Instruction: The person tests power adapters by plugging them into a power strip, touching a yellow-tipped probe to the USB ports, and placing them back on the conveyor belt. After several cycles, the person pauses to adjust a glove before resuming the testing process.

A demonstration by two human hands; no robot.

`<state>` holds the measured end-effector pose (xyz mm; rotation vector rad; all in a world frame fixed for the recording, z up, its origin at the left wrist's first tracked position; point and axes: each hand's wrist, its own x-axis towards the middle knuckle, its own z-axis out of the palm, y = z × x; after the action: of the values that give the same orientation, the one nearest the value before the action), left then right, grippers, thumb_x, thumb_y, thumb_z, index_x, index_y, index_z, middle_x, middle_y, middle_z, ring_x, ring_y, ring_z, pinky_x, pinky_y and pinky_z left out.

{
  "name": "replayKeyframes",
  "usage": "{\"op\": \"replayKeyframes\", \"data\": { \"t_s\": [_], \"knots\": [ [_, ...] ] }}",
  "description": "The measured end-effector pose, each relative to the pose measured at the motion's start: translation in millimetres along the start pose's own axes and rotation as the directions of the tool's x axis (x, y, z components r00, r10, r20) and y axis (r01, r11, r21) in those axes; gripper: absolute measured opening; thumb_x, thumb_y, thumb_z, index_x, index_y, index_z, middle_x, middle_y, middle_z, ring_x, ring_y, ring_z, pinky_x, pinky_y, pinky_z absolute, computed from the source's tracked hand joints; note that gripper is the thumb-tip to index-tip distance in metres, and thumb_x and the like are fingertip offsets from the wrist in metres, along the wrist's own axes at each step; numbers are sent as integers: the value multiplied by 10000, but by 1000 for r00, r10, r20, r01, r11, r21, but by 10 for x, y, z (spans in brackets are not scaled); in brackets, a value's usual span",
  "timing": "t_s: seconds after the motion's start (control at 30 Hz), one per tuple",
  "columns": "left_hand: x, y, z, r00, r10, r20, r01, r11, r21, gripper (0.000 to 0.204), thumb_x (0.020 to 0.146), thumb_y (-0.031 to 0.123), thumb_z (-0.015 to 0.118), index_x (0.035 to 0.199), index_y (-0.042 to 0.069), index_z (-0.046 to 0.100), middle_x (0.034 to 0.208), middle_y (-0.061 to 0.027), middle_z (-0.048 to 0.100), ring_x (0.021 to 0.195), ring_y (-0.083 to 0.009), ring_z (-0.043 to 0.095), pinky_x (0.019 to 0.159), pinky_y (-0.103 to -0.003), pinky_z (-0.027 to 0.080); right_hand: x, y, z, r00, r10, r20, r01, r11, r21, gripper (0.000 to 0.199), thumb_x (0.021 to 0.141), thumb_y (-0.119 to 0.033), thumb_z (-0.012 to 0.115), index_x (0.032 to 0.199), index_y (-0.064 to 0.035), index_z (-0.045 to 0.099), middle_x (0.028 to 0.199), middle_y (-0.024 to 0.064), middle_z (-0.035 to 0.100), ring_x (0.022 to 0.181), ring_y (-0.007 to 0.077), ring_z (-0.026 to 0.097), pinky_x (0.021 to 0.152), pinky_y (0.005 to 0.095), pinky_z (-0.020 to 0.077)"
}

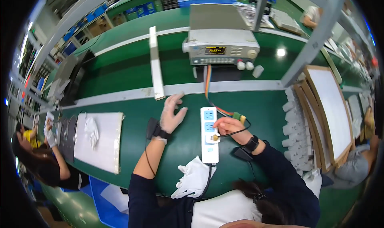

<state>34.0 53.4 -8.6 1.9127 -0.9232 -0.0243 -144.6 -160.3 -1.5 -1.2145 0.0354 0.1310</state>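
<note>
A white power strip [209, 136] lies lengthwise on the green bench [132, 120] in front of me. My right hand [230, 127], bare with a dark watch at the wrist, pinches a small plug on a thin black cable [216, 138] against the strip's middle socket. To the left of the strip, my left hand [172, 114] wears a thin pale glove and rests on the bench with fingers spread, holding nothing. A rainbow ribbon cable [207, 84] runs from a grey test instrument [220, 48] down to a yellow-green connector [239, 117] beside my right hand.
A white cloth glove [193, 181] lies by the bench's near edge. A white bar [156, 64] crosses the far lane. A white sheet [98, 140] sits left, stacked boards [324, 108] and rows of white adapters [294, 128] right. Other people work at the left [40, 160] and right [358, 160].
</note>
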Motion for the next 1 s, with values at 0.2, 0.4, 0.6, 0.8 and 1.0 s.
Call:
{"op": "replayKeyframes", "data": {
  "t_s": [0.2, 0.4, 0.6, 0.8, 1.0],
  "knots": [
    [8, 4, -15, 997, 20, 70, -23, 999, 48, 559, 797, 9, 640, 1334, 99, 511, 1298, -102, 477, 1033, -182, 572, 886, -297, 465, 4, -44, -1, 999, -8, 38, 11, 997, -73, 217, 970, -208, 533, 1064, -53, 653, 786, -62, 496, 699, 31, 418, 624, 187, 347],
    [14, -68, 32, 1000, 13, 2, -13, 998, 56, 533, 816, -15, 612, 1331, 84, 514, 1284, -88, 500, 1005, -160, 576, 879, -273, 464, 73, 64, -12, 994, -102, 28, 105, 986, -127, 221, 974, -245, 557, 1053, -70, 667, 840, -53, 585, 627, 23, 438, 556, 184, 354],
    [26, -45, 32, 1000, 9, 28, -11, 998, 62, 535, 812, -24, 610, 1326, 93, 519, 1285, -90, 492, 989, -161, 578, 880, -281, 470, 108, 101, 23, 995, -83, 47, 86, 993, -78, 235, 973, -255, 565, 1057, -60, 666, 863, -40, 608, 610, 25, 433, 554, 180, 362],
    [18, -48, 72, 1000, -4, -27, 4, 1000, 25, 554, 786, -50, 615, 1312, 100, 529, 1272, -100, 487, 961, -174, 589, 851, -291, 486, 55, 61, -25, 993, -71, 90, 74, 997, -30, 247, 974, -266, 567, 1074, -61, 661, 872, -42, 615, 611, 26, 434, 557, 183, 365],
    [-2, 5, 62, 982, 150, -114, -142, 987, 77, 489, 814, -43, 582, 1288, 69, 538, 1207, -104, 531, 930, -176, 598, 835, -283, 482, 15, 15, -21, 998, -15, 60, 25, 984, -175, 201, 963, -191, 564, 1083, -61, 659, 882, -55, 597, 683, 29, 464, 613, 172, 382]
  ]
}}
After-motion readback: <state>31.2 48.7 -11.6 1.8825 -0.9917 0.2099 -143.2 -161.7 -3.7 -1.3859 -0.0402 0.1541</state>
